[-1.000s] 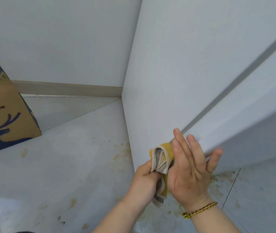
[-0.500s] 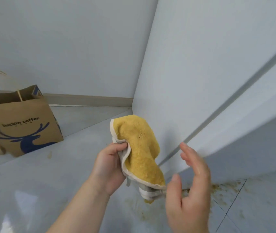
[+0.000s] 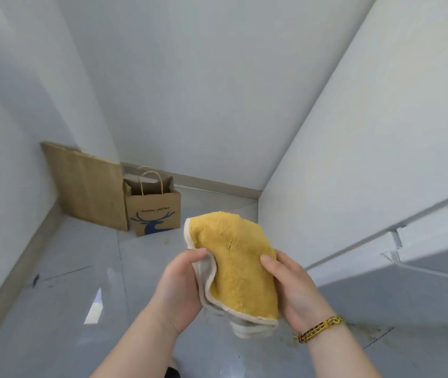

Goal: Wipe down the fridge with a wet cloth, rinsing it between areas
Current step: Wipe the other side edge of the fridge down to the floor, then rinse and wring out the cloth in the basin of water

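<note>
Both hands now grip the yellow cloth [image 3: 238, 264], raised away from the white fridge [image 3: 367, 159]: left hand [image 3: 182, 285] pinches its pale-trimmed left edge, right hand [image 3: 295, 289] has closed on its right side. Behind stands a paper bag [image 3: 153, 211].

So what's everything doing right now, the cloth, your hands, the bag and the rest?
Yellow cloth, crumpled, held between both hands.
Left hand, gripping the cloth's left edge.
Right hand, gripping its right side.
Paper bag, upright, top open.
Cardboard sheet, leaning on the wall.
Floor, stained brown.
</note>
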Motion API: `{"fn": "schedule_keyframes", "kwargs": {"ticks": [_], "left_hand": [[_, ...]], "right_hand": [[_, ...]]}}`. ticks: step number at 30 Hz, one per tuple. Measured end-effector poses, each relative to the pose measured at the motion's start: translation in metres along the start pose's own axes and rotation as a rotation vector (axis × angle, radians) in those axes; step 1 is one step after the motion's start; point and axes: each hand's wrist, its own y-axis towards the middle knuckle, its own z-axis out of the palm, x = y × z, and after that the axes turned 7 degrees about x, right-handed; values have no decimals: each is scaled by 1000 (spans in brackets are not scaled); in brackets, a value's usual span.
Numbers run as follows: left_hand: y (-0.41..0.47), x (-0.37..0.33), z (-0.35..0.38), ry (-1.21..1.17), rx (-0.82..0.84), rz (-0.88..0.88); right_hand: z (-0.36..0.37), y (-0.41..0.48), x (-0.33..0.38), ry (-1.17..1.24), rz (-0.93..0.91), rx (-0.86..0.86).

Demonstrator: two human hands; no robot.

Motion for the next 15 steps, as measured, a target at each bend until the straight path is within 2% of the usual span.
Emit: {"fn": "schedule_keyframes", "kwargs": {"ticks": [2, 7, 10, 15], "left_hand": [[-31, -20, 8, 94, -91, 37], [-90, -23, 9, 156, -377, 97], [-127, -25, 3, 159, -491, 159], [-204, -7, -3, 59, -545, 304]], "right_hand": [[30, -15, 20, 2, -60, 8], [84, -48, 32, -130, -151, -7], [112, -68, 25, -184, -140, 97], [147, -99, -3, -291, -110, 291]]}}
